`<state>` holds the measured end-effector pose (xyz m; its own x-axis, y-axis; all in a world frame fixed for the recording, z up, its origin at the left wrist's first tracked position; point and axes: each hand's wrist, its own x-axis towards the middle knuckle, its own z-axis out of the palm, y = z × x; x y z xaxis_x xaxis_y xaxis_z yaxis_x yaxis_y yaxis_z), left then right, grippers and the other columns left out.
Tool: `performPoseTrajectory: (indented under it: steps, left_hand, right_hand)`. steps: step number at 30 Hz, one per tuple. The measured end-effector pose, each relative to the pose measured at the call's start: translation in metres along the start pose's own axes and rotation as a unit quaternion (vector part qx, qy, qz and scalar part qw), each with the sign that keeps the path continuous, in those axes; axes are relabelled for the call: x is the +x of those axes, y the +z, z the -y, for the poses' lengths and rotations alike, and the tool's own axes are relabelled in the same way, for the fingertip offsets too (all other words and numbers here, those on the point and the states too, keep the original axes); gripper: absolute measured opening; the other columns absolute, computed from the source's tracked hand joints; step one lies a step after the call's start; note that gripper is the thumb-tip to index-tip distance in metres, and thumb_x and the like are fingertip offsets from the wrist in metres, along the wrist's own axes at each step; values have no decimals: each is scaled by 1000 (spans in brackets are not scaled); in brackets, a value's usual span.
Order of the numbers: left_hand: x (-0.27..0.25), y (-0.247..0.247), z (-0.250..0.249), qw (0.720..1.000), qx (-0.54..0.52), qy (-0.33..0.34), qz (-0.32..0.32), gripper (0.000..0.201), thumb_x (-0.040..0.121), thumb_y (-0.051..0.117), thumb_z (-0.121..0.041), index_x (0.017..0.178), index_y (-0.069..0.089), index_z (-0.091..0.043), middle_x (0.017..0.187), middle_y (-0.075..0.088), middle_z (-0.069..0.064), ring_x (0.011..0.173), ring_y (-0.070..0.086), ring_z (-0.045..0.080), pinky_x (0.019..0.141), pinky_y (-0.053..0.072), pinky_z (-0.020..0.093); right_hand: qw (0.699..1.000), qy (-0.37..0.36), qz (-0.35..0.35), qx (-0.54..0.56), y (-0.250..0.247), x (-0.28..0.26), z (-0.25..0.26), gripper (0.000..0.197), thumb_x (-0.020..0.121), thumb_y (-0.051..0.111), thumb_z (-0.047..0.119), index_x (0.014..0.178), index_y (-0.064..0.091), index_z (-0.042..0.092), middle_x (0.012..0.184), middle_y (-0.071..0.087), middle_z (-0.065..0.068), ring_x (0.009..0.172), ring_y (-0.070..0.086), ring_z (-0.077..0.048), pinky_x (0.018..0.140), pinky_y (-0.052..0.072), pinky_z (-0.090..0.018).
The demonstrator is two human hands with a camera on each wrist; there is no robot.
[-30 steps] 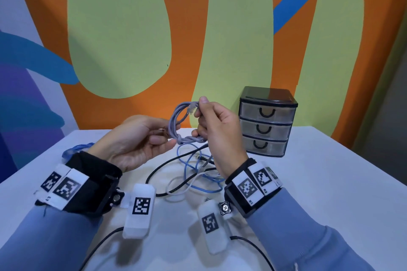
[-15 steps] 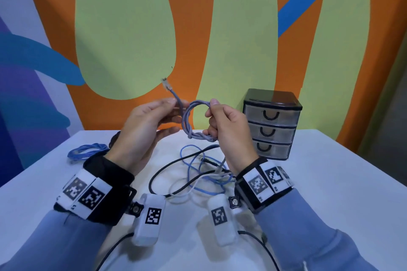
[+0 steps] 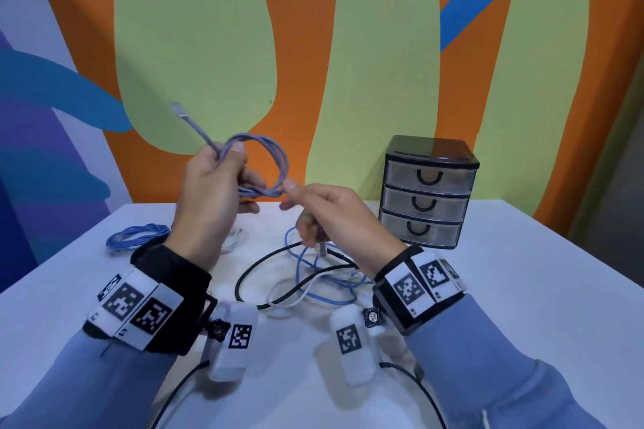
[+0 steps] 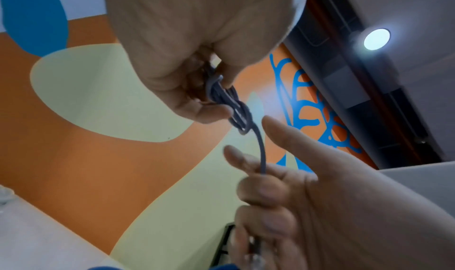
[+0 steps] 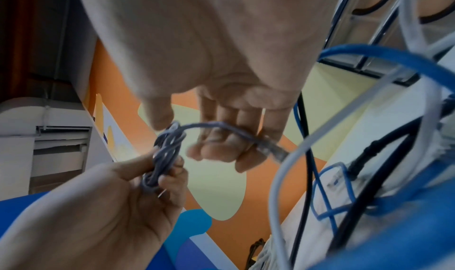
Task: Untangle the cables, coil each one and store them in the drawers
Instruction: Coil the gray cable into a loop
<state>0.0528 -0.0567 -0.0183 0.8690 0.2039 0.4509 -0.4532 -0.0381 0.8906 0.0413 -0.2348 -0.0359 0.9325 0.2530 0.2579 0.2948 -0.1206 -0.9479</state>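
The left hand (image 3: 209, 195) is up in the air over the white table (image 3: 522, 289). Its fingers and thumb are curled round a thin grey-purple cable (image 3: 268, 164) wound into a small round coil. One loose end with a clear plug sticks up and away from the thumb.

The right hand (image 3: 334, 216) is just beside the coil. In the right wrist view, its curled fingers (image 5: 221, 149) hold the other end of the same grey-purple cable, and the clear plug pokes out past them. In the left wrist view, the cable runs from a knot-like wrap at the left fingers (image 4: 197, 109) down into the right fingers.

Under both hands, on the table, lies a loose messy pile: a long blue cable (image 3: 306, 275), a black cable (image 3: 265, 261) and a white cable (image 3: 289, 289), all crossing each other. A second blue cable (image 3: 136, 237), coiled up, lies on the table on the far side of the left wrist.

Past the right fingers stands a small black box with 3 see-through drawers (image 3: 428, 195). All 3 drawers are closed.
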Motion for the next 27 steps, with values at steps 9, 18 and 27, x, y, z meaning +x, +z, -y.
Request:
performPoseTrajectory:
  steps: [9,18,27]
  left_hand:
    - [9,-12,3,998,-50,-16,-16,29,113,50,-37,91,50,-16,75,49,2,60,35,16,51,27,30]
    - [-6,3,-8,993,-21,29,114,34,113,46,-40,86,48,-20,71,38,5,53,27,13,49,20,28]
    - [-10,3,-1,978,85,106,155,35,111,45,-47,85,51,-24,60,40,-16,52,35,5,50,30,20]
  right_hand:
    - [992,-71,-75,-71,-19,5,-6,17,102,66,25,102,83,26,78,61,21,74,51,5,81,40,-18]
    - [985,-49,-104,-125,-19,9,-13,23,98,67,9,112,82,19,67,61,2,61,50,-8,65,42,-19]
    - [997,-51,-43,39,-2,4,-7,33,99,70,39,101,82,8,98,79,-15,89,76,-20,87,62,-37]
